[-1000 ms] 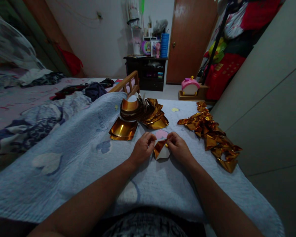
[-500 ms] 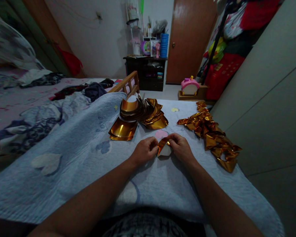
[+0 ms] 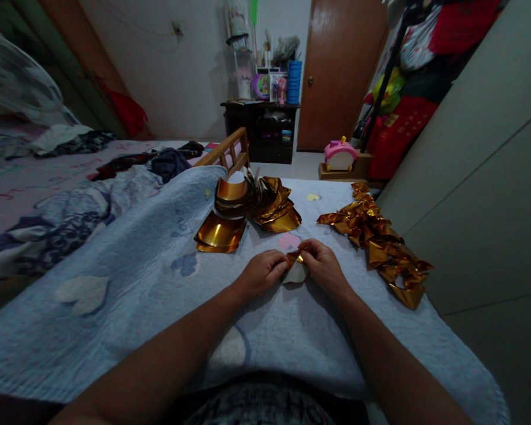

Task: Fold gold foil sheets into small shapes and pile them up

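Between my two hands is a small sheet of gold foil paper (image 3: 295,273), partly folded, its pale back facing me and a gold strip along the top. My left hand (image 3: 264,273) pinches its left side with the fingers curled over. At its upper right, my right hand (image 3: 322,264) grips the edge between thumb and fingers. Beyond them lies a fanned stack of gold foil sheets (image 3: 277,206), with a few flat gold sheets (image 3: 220,233) in front of it on the left. A heap of folded gold foil pieces (image 3: 374,236) runs along the right side.
All of this rests on a light blue quilted cover (image 3: 159,319) with heart patterns. A wooden bed rail (image 3: 225,150) stands behind on the left, near rumpled clothes (image 3: 101,195). A grey cabinet (image 3: 482,195) borders the right. A pink toy (image 3: 340,155) sits on a box beyond.
My left hand has shifted slightly right and flattened over the sheet's left edge. The gold strip between my hands shows less now. My right hand stays nearly in place.
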`<state>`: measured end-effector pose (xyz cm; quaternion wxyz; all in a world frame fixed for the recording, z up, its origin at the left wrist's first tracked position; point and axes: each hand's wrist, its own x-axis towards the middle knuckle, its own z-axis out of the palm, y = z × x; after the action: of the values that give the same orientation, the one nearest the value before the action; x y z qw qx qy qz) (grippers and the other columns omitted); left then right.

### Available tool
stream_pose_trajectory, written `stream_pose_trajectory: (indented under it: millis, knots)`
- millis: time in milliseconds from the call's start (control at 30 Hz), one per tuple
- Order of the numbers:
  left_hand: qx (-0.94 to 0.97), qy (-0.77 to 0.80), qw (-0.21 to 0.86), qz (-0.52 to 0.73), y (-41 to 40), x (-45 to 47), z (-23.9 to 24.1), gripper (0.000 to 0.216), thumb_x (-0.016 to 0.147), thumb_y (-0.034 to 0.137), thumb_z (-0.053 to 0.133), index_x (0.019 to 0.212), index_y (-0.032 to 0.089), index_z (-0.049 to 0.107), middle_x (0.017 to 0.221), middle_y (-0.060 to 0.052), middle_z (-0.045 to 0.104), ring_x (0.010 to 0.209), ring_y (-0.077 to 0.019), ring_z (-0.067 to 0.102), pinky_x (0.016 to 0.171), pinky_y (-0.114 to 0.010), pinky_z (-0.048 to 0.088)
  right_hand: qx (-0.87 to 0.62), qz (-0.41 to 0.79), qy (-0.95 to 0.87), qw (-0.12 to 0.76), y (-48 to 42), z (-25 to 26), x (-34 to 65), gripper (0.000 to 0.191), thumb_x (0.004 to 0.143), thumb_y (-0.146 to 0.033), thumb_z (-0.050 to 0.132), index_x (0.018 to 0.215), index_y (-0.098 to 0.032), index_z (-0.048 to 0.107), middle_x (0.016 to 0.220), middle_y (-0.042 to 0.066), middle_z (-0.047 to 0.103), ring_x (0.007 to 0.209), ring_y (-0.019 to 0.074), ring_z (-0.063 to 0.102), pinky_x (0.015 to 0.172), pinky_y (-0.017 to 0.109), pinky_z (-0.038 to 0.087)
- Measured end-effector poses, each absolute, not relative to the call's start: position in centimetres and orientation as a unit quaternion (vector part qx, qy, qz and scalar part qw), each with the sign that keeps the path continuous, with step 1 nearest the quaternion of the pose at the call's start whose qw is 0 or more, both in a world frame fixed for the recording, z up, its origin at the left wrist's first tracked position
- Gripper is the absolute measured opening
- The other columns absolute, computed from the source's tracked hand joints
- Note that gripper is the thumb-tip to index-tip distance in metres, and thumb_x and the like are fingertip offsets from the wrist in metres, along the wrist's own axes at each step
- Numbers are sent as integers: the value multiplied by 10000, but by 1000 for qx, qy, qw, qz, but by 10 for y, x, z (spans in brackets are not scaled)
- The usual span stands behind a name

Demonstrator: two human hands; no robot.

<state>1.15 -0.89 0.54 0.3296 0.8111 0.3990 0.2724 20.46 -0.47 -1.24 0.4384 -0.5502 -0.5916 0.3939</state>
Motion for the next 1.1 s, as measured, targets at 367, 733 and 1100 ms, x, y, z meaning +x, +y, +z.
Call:
stream_pose_trajectory:
  millis: [367, 733, 1100]
  knots:
    - [849, 385, 269, 242, -16, 14, 2, 215, 686, 153, 581, 871, 211, 489, 847, -6, 581, 787, -173, 536, 732, -294, 436, -554, 388, -591, 440, -6, -9, 205, 193, 773, -335, 533, 882, -201, 619, 703, -2, 619, 637, 163, 558, 588, 268, 442]
    - [846, 403, 264, 226, -14, 13, -3, 210, 794, 192, 652, 925, 215, 491, 885, -5, 608, 805, -180, 568, 743, -299, 438, -559, 374, -601, 430, -5, -12, 205, 248, 776, -335, 517, 913, -186, 660, 804, 38, 698, 730, 186, 631, 668, 293, 482]
    - [852, 397, 256, 227, -14, 14, -1, 132, 820, 185, 617, 884, 204, 503, 863, -7, 592, 793, -174, 545, 721, -288, 405, -566, 369, -598, 430, -4, -12, 206, 257, 770, -347, 539, 903, -177, 679, 770, 35, 676, 705, 188, 608, 646, 292, 462]
